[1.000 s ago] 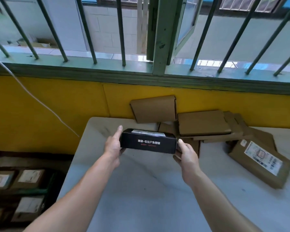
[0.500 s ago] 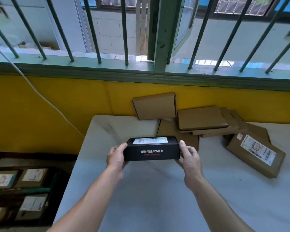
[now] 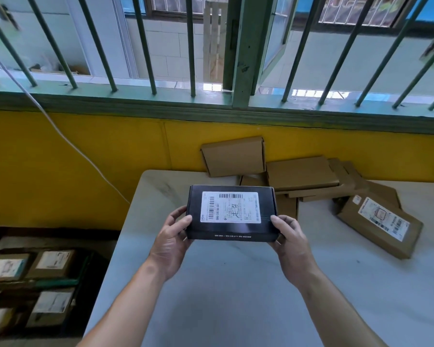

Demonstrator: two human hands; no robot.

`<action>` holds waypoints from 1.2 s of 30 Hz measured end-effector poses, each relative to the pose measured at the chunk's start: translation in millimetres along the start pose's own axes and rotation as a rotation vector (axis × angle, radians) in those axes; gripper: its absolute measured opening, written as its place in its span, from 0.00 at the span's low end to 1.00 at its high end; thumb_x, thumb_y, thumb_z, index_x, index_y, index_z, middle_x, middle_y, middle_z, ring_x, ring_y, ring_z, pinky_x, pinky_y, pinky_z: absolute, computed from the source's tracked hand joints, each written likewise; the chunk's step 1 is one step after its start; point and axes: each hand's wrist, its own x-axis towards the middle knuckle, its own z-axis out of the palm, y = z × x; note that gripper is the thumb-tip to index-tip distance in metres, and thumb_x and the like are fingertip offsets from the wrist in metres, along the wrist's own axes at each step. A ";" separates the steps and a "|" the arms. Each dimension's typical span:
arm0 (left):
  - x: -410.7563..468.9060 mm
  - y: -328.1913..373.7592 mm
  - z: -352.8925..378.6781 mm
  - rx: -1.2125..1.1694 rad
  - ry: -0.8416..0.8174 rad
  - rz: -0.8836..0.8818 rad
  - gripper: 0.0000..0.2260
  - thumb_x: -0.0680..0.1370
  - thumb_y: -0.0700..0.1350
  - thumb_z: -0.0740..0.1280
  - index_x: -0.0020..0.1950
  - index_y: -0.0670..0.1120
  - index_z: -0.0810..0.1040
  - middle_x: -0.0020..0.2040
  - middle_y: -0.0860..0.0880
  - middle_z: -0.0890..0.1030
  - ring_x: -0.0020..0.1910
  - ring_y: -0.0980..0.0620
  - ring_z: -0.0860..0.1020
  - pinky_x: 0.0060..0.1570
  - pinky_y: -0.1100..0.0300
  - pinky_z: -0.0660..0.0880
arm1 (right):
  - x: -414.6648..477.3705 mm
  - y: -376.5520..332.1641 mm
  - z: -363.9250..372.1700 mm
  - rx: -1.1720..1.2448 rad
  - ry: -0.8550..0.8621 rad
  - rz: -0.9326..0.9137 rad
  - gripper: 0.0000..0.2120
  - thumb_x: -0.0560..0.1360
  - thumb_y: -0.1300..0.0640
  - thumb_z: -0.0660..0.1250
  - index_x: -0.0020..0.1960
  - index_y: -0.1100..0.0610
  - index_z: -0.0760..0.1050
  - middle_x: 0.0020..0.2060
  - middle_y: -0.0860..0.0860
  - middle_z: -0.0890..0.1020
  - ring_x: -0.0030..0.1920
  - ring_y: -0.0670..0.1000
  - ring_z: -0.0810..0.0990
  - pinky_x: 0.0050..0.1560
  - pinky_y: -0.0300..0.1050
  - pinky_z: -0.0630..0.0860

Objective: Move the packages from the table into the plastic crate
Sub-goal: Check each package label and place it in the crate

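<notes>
A black package point(image 3: 232, 230) with a white shipping label on top is held above the grey table point(image 3: 248, 296), tilted so the label faces me. My left hand point(image 3: 172, 242) grips its left end and my right hand point(image 3: 290, 242) grips its right end. Several brown cardboard packages point(image 3: 301, 175) lie piled at the table's far side, one labelled package point(image 3: 378, 226) at the right. The dark plastic crate point(image 3: 58, 281) sits on the floor at the lower left, with several labelled packages inside.
A yellow wall point(image 3: 73, 166) runs behind the table under a barred green window point(image 3: 241, 71). A white cable point(image 3: 68, 144) hangs across the wall to the table's left. The crate lies below the table's left edge.
Both hands have lifted the black package off the table, drawn it toward me and tipped it so the labelled top shows instead of the printed side.
</notes>
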 end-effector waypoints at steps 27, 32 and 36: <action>-170.2 2.9 77.6 -0.057 -0.348 0.487 0.27 0.72 0.45 0.75 0.66 0.46 0.68 0.69 0.39 0.71 0.71 0.38 0.69 0.68 0.46 0.69 | -101.5 -76.2 -43.5 0.233 -0.529 -0.365 0.08 0.75 0.58 0.61 0.53 0.57 0.69 0.54 0.61 0.74 0.57 0.60 0.76 0.51 0.50 0.76; -190.1 5.0 43.1 0.004 -0.131 0.501 0.23 0.76 0.43 0.67 0.70 0.47 0.68 0.70 0.39 0.73 0.69 0.40 0.72 0.66 0.48 0.69 | -106.7 -57.1 -16.9 0.168 -0.569 -0.257 0.12 0.71 0.55 0.67 0.52 0.57 0.70 0.53 0.61 0.74 0.55 0.59 0.78 0.52 0.52 0.74; -213.6 10.7 -5.8 -0.019 0.101 0.497 0.24 0.73 0.47 0.70 0.69 0.49 0.72 0.66 0.41 0.78 0.66 0.42 0.76 0.63 0.49 0.72 | -111.6 -21.8 29.2 0.026 -0.616 -0.156 0.10 0.70 0.54 0.71 0.47 0.54 0.73 0.43 0.53 0.80 0.46 0.52 0.81 0.44 0.46 0.73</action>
